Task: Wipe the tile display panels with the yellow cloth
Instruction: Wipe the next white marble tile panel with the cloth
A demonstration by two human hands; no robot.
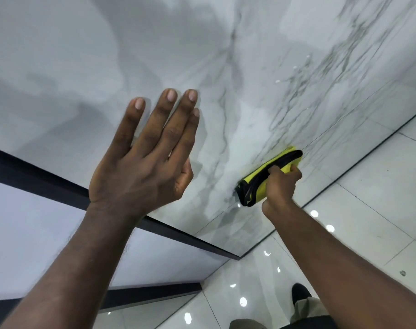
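Note:
A large white marble-look tile display panel with grey veins fills most of the view. Low on it, my right hand grips a folded yellow cloth with black edging and presses it against the panel near its bottom edge. My left hand is raised in front of the panel with fingers straight and spread, holding nothing; I cannot tell whether it touches the surface.
A dark frame strip runs along the panel's left edge, with a pale panel beyond it. Glossy white floor tiles lie to the right and below. My shoe and trouser leg show at the bottom.

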